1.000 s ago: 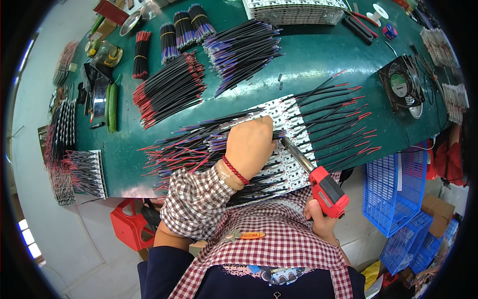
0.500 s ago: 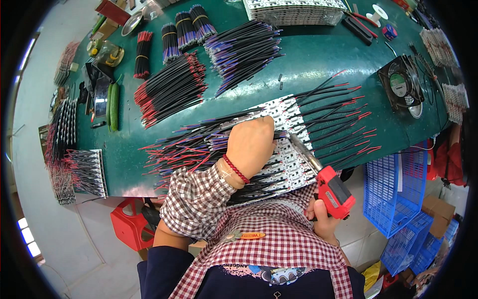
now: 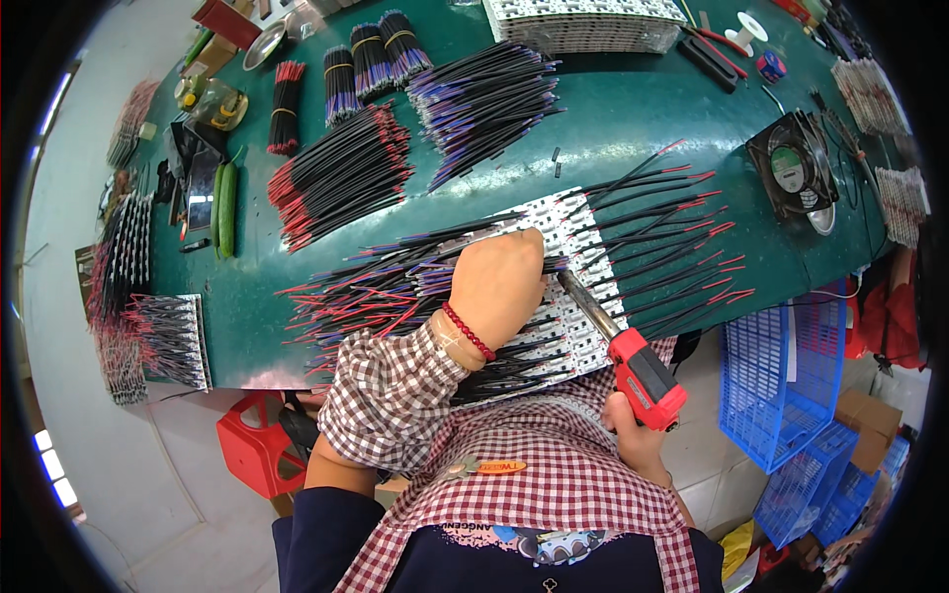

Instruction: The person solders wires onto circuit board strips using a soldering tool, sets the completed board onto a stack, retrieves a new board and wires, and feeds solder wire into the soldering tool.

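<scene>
Clenching what looks like a thin bundle of purple-tipped black wires, the person's left hand rests knuckles-up over a white circuit-board panel in the head view. The bundle juts out on the left of the fist, and a short wire end shows just beyond its right side; the fingertips are mostly hidden beneath the hand, so their exact pinch cannot be told. The right hand, its fingers wrapped about the handle, grasps a red-and-black soldering gun, whose metal barrel slants up and left, the tip close by the wire end.

The left fist and its checked sleeve cover part of the panel and of the many wires spread to its left. More red-tipped wires fan out along its right side.

Beyond, on the green tabletop, lie a red-ended wire pile, a purple-ended wire pile and banded bundles. A stack of panels stands at the far edge, a black fan to the right, two cucumbers to the left. Blue plastic crates stand below the table's right side.
</scene>
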### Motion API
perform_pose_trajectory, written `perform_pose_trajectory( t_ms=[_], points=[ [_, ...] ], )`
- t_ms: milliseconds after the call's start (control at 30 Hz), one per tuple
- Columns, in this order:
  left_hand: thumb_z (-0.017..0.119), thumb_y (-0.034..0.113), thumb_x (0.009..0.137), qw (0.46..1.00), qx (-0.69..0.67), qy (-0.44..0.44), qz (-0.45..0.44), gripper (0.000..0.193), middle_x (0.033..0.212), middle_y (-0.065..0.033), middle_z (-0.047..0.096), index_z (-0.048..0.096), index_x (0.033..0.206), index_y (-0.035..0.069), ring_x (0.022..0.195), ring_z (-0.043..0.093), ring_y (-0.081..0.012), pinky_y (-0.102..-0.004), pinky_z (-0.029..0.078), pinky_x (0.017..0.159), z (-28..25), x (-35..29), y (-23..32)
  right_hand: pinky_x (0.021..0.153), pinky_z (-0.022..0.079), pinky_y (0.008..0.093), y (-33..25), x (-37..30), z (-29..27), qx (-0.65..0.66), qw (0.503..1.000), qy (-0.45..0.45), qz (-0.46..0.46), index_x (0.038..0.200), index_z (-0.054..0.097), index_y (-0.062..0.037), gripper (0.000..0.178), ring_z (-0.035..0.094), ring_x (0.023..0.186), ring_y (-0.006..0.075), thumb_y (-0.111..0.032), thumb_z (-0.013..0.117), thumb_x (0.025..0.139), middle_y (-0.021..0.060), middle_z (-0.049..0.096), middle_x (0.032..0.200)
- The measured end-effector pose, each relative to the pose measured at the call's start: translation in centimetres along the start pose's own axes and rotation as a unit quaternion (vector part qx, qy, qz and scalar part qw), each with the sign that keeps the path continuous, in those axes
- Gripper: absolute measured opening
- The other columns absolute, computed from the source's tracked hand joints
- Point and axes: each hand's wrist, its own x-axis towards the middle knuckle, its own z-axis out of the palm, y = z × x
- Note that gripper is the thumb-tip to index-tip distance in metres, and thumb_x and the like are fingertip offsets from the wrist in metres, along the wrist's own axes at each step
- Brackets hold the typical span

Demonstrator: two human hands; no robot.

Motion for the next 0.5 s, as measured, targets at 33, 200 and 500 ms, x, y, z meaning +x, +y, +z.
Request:
perform_pose_trajectory(
  t_ms=[33,200,500],
  points=[
    [0.068,0.006,0.069,1.0,-0.002,-0.002,-0.001,0.016,0.072,-0.0189,0.065,0.059,0.078,-0.002,0.069,0.066,-0.0345,-0.0422,0.053,0.064,0.0,0.0,0.0,0.066,0.05,0.0315,0.2,0.0,0.0,0.004,1.0,0.004,-0.007,0.101,0.065,0.0008,0.019,0.062,0.075,0.0153,-0.009,0.07,0.085,0.0066,0.066,0.087],
    [0.067,0.006,0.069,1.0,-0.002,0.002,-0.001,0.015,0.071,-0.0193,0.064,0.059,0.078,-0.002,0.069,0.066,-0.0348,-0.0424,0.053,0.063,0.1,0.0,0.0,0.067,0.05,0.0314,0.4,0.0,0.0,0.019,1.0,0.006,-0.013,0.102,0.065,0.0008,0.021,0.063,0.076,0.0156,-0.009,0.07,0.084,0.0068,0.066,0.089],
    [0.068,0.007,0.07,1.0,-0.004,-0.005,-0.006,0.015,0.071,-0.0188,0.064,0.059,0.078,-0.002,0.068,0.066,-0.0347,-0.0426,0.053,0.063,0.0,0.0,0.1,0.066,0.05,0.0308,-0.8,0.1,0.2,0.046,0.999,0.028,0.004,0.097,0.066,0.0001,0.015,0.062,0.074,0.0143,-0.007,0.07,0.084,0.0058,0.066,0.084]
  ],
)
